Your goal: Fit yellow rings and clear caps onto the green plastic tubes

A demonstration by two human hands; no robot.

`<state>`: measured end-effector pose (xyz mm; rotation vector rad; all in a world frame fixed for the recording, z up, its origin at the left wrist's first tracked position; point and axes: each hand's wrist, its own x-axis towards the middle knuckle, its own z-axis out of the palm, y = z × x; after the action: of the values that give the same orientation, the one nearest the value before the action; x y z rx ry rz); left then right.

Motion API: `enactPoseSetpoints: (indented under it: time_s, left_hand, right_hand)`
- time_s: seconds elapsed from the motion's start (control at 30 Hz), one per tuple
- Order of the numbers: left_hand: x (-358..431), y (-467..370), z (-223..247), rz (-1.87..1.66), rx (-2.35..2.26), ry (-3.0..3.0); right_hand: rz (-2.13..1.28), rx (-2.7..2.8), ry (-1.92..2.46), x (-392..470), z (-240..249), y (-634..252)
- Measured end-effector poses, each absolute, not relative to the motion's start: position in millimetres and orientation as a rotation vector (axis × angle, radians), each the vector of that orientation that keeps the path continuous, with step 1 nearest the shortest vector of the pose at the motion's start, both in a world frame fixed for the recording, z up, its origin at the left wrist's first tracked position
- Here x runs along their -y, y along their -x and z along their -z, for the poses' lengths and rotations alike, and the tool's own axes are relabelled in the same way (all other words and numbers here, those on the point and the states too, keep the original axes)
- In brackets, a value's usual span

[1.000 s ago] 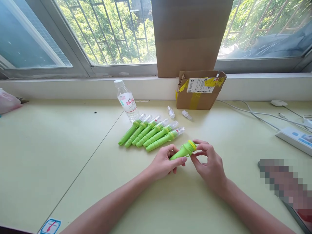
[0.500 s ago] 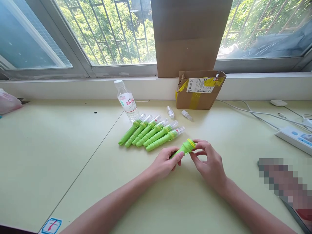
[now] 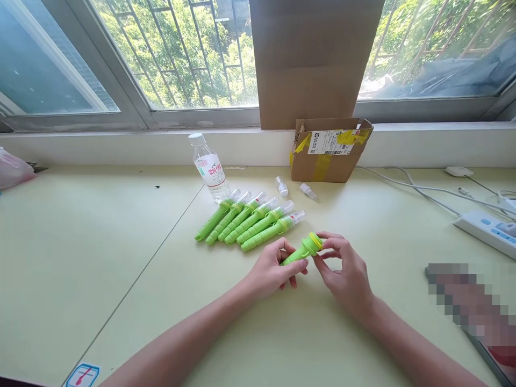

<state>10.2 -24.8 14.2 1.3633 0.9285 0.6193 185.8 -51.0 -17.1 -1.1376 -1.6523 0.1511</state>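
Note:
A green tube with a yellow-ringed wide end (image 3: 308,246) is held above the table, tilted up to the right. My left hand (image 3: 280,267) is closed around its narrow lower part. The fingertips of my right hand (image 3: 344,267) pinch the yellow rim at its wide end. Up and to the left, several green tubes with clear caps (image 3: 258,224) lie side by side in a slanted row. Behind them are two small clear caps, one (image 3: 282,186) left of the other (image 3: 308,191).
A water bottle (image 3: 210,169) stands behind the row. An open cardboard box (image 3: 330,153) is at the back by the sill. Cables and a power strip (image 3: 487,228) lie at right, a blurred flat device (image 3: 475,317) nearer. A pink bag (image 3: 14,171) sits far left.
The fingers of my left hand have shifted slightly along the green tube, and more of its lower part shows. My right hand stays at the rim.

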Motion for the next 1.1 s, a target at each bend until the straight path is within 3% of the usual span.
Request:
enactPoseSetpoints:
  time_s: [1.1]
  left_hand:
    - [22.8,-7.1,-18.2,-0.471,-0.919,-1.444]
  right_hand:
    - [-0.053,1.778,1.106,48.7,22.1,-189.0]
